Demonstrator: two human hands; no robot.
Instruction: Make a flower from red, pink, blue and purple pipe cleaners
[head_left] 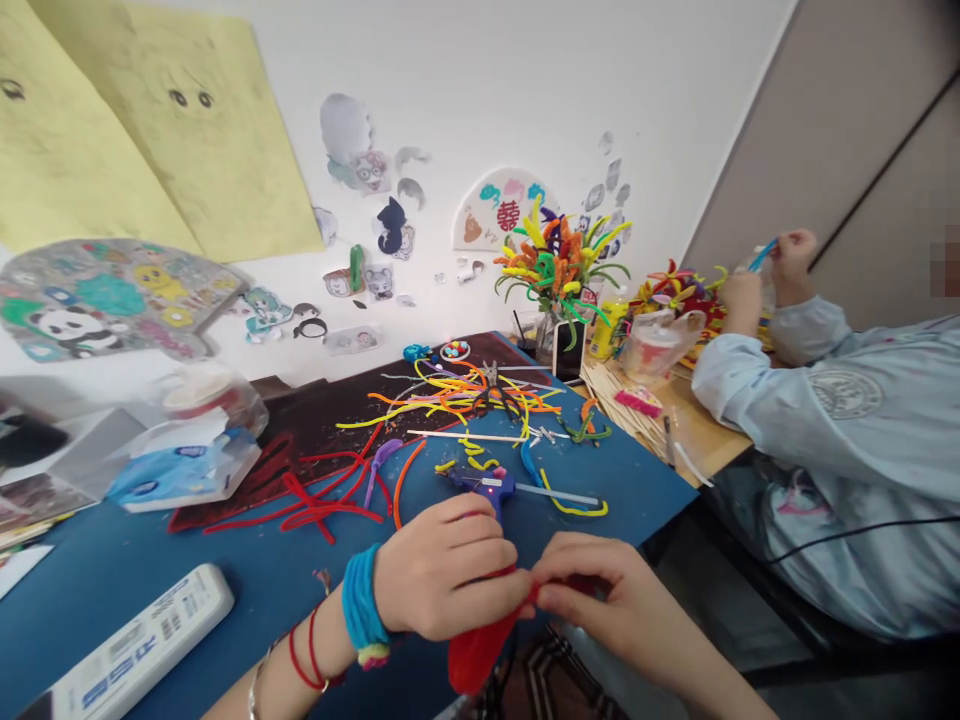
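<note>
Left hand (442,565) and right hand (607,600) pinch a red pipe-cleaner shape (476,650); a glue gun (487,490) lies just beyond; the white box (139,640) print seems unreadable.

**One glue gun (484,488) among the pipe cleaners (457,395)**

The pipe cleaners lie too tangled to count. Two hands belong to the person, the left hand (442,565) and the right hand (607,600), and both pinch one red fuzzy piece (476,650). The left wrist carries one blue band (361,600), two red strings (306,650) and one silver bangle (255,695). A co-worker's sleeved arms end in two more hands (795,255). The blue mat (187,560) holds one tissue packet (180,465), one white box (142,640) and one pair of pliers (491,375). Behind stand one vase (551,335) of pipe-cleaner flowers and one phone (568,350). Two yellow sheets (195,130) hang on the wall.
</note>
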